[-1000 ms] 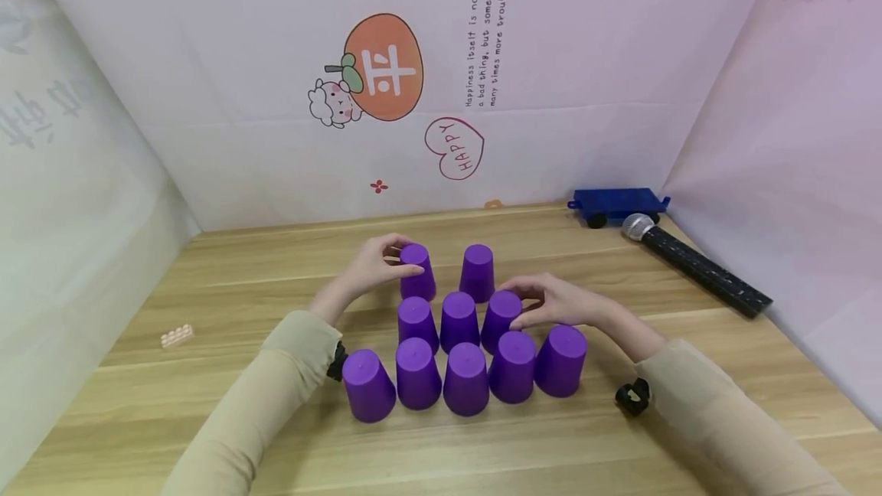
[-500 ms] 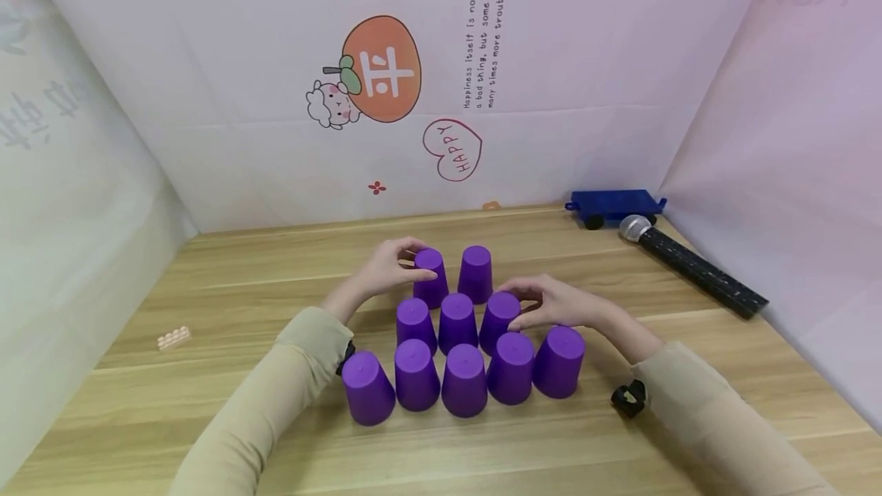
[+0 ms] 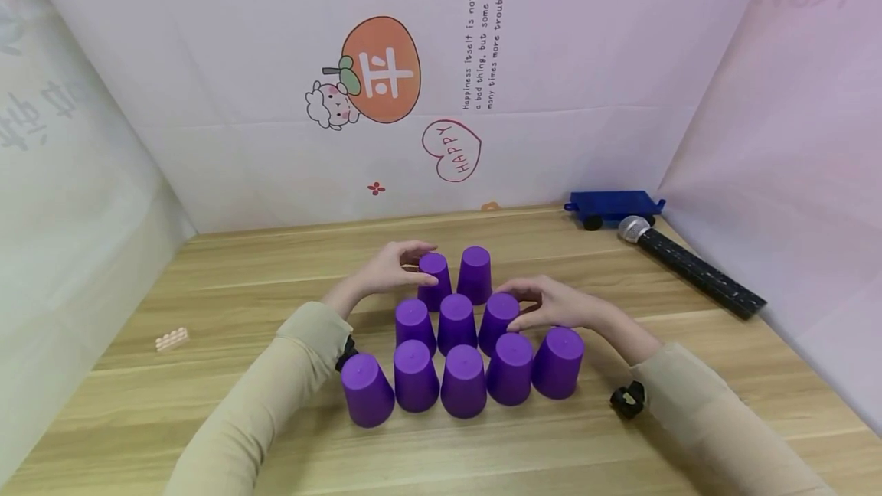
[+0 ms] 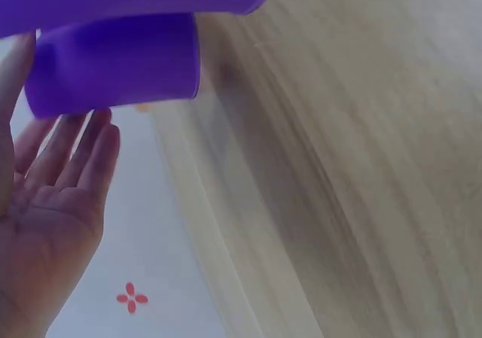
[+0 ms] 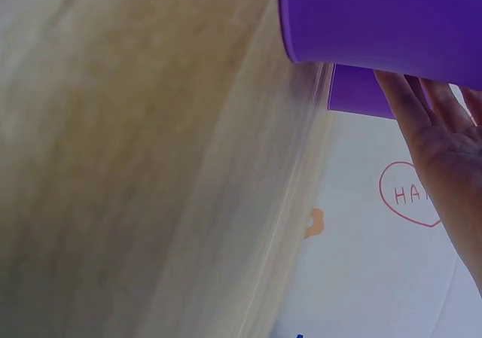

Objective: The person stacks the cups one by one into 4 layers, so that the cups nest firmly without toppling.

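Upside-down purple cups stand in three rows on the wooden table. My left hand (image 3: 386,268) holds the left cup (image 3: 436,297) of the back row between thumb and fingers; the back right cup (image 3: 475,279) stands close beside it. My right hand (image 3: 560,301) grips the right end cup (image 3: 496,325) of the middle row, next to the middle cup (image 3: 457,327) and the left cup (image 3: 413,325). Several more cups form the front row, with a center cup (image 3: 465,385). In the left wrist view, fingers (image 4: 94,153) curve under a cup (image 4: 120,63).
A blue toy trailer (image 3: 613,203) stands at the back right, with a black microphone (image 3: 696,266) lying in front of it. A small pale toy brick (image 3: 171,339) lies at the left. Printed white cloth (image 3: 551,98) walls enclose the table's back and sides.
My left hand has slid the back left cup to the right and slightly nearer, closing the gap to the other back cup. My right hand has stayed on its cup.
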A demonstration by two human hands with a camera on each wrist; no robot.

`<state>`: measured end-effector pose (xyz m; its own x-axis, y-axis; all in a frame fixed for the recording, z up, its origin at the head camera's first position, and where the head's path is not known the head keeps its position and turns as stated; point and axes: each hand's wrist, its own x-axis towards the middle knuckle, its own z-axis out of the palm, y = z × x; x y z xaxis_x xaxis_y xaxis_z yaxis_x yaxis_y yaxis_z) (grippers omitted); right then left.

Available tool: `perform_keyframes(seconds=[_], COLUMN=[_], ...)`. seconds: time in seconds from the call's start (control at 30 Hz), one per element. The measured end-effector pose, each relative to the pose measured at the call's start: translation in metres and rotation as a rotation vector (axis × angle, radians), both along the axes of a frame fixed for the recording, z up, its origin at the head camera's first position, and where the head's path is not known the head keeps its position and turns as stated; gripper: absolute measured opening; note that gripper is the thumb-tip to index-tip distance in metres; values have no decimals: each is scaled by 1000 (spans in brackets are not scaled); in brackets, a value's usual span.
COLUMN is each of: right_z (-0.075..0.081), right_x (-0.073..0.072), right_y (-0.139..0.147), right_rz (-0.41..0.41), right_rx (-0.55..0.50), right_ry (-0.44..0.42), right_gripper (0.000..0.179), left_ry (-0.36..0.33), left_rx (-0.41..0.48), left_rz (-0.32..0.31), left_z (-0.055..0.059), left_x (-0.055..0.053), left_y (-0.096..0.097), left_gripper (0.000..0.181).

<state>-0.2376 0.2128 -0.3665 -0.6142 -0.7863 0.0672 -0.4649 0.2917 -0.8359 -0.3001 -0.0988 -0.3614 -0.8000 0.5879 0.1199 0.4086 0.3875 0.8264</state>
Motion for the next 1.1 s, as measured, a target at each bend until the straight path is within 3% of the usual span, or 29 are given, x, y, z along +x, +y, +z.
perform_keyframes(seconds=[0.13, 0.33, 0.57, 0.83, 1.1], right_z=[-1, 0, -1, -3, -4], right_x=[0, -1, -1, -2, -2], right_y=[1, 1, 1, 4, 2], right_rz=[-3, -3, 14, 15, 17], right_rx=[4, -2, -7, -5, -9], right_ry=[2, 8, 14, 17, 24], right_gripper=[48, 47, 45, 44, 45], left_ry=[-31, -8, -20, -20, -78], left_rx=[0, 15, 27, 44, 124], left_rz=[1, 35, 23, -94, -139], left_z=[5, 16, 10, -8, -12], left_x=[0, 9, 38, 66, 75], left_y=[-13, -41, -64, -62, -50], left_gripper=[63, 57, 52, 50, 51])
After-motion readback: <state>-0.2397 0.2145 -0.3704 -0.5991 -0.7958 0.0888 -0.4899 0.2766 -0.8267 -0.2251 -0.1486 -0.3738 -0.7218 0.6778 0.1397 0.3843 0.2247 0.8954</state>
